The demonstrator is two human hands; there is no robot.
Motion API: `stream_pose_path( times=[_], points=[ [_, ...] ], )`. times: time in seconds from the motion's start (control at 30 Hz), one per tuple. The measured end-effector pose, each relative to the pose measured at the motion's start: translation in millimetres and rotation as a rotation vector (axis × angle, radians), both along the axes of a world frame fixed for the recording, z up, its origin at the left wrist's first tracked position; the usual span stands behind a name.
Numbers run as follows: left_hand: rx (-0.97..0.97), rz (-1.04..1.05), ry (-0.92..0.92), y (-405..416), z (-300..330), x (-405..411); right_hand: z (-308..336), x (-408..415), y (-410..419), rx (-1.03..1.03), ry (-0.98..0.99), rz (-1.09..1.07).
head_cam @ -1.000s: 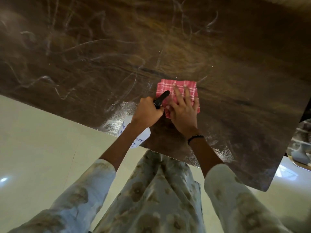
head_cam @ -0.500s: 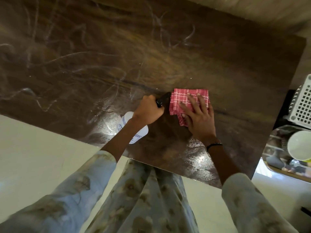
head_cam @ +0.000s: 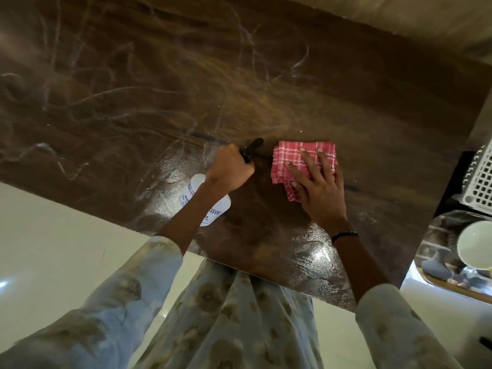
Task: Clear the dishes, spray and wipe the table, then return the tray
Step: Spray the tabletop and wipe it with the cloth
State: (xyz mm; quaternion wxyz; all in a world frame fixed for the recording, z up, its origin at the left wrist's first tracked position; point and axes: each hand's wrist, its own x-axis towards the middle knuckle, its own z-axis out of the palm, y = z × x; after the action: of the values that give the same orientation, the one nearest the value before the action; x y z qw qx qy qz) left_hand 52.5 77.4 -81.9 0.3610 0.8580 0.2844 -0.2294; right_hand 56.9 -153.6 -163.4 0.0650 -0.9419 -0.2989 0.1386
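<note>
The folded red-and-white checked cloth (head_cam: 298, 166) is sliding away from the spray bottle and toward the table's right edge: a moment ago it was lying right against the bottle's black nozzle, and now a strip of bare wood is showing between them. The right hand (head_cam: 316, 187) is doing the pushing, fingers spread flat on top of the cloth and pressing it to the dark brown wooden table (head_cam: 372, 107), not far in from the near edge. The left hand (head_cam: 229, 169) is staying curled around the neck of the white plastic spray bottle (head_cam: 210, 206), gripping it just below the black trigger head, with the bottle's body hanging over the near edge.

Wet, glistening patches are showing along the near edge and near the right front corner, while pale dried-looking swirls are covering the far and left parts of the tabletop. That suggests the wiping is well under way, with the near right stretch probably next. No dishes are on the table; a white bowl (head_cam: 476, 246) is sitting in a shiny tray (head_cam: 439, 230) beyond the right edge, beside a white lattice basket (head_cam: 479, 179), so returning the tray looks not yet done.
</note>
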Motion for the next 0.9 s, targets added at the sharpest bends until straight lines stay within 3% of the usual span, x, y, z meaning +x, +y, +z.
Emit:
stream_pose_path(
  times=[0.23, 0.4, 0.53, 0.6, 0.73, 0.9],
  points=[
    [-0.016, 0.085, -0.091, 17, -6, -10, 0, 52, 69, 0.061, 0.039, -0.211],
    [0.009, 0.143, -0.125, 18, 1, -6, -5, 35, 128, 0.101, 0.050, 0.039],
    [0.002, 0.134, -0.088, 17, 2, -2, 0, -1, 92, 0.100, 0.024, 0.340],
    [0.011, 0.122, -0.095, 16, 4, 1, 2, 1, 56, 0.035, 0.040, 0.384],
    [0.022, 0.120, -0.124, 14, 9, 7, 9, 39, 13, -0.069, 0.072, 0.154],
    [-0.016, 0.154, -0.114, 18, 7, 11, 7, 88, 77, -0.019, 0.112, -0.085]
  ],
)
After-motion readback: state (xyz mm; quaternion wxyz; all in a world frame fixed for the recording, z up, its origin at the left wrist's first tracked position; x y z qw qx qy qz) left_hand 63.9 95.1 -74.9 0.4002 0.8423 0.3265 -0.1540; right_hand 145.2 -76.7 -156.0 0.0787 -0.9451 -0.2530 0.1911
